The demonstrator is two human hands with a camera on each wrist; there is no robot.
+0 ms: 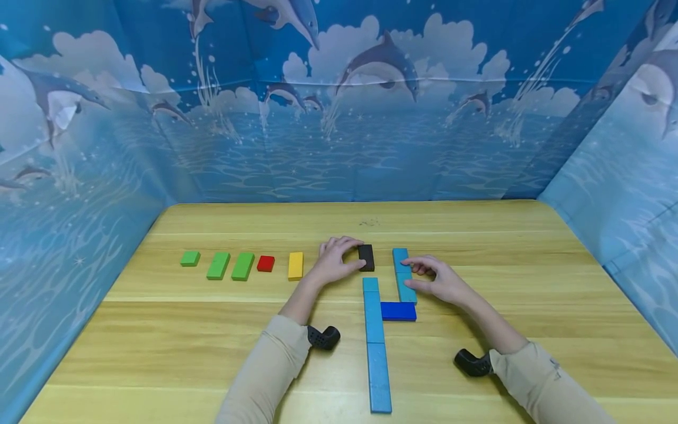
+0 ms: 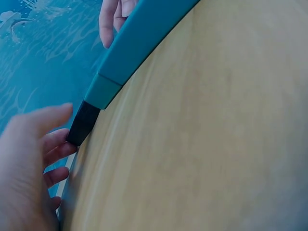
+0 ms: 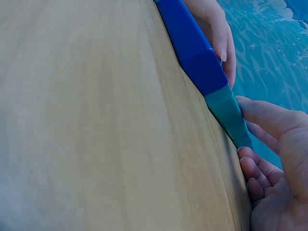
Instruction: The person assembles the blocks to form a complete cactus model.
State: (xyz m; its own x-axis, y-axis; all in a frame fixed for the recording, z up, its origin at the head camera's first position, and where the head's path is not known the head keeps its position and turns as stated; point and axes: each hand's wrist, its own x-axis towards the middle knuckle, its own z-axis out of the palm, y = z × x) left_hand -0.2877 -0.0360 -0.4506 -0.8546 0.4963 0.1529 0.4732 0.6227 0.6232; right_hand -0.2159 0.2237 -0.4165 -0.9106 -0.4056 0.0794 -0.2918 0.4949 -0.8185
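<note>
My left hand [image 1: 335,263] has its fingertips and thumb at opposite ends of a black block [image 1: 366,258], which stands just beyond a long light blue row [image 1: 374,318]. In the left wrist view, fingertips touch the black block [image 2: 83,123]; the thumb lies close beside it. My right hand [image 1: 441,281] holds finger and thumb along a shorter row of light blue blocks [image 1: 406,290]. In the right wrist view, thumb and curled fingers of that hand [image 3: 288,149] are against the light blue blocks [image 3: 226,113]. A dark blue block [image 1: 398,311] lies crosswise between both rows.
To the left, a yellow block [image 1: 295,266], a red block [image 1: 266,264] and several green blocks [image 1: 243,267] lie spaced apart on the wooden table [image 1: 185,341]. A blue dolphin-print curtain [image 1: 339,159] surrounds the table's back and sides.
</note>
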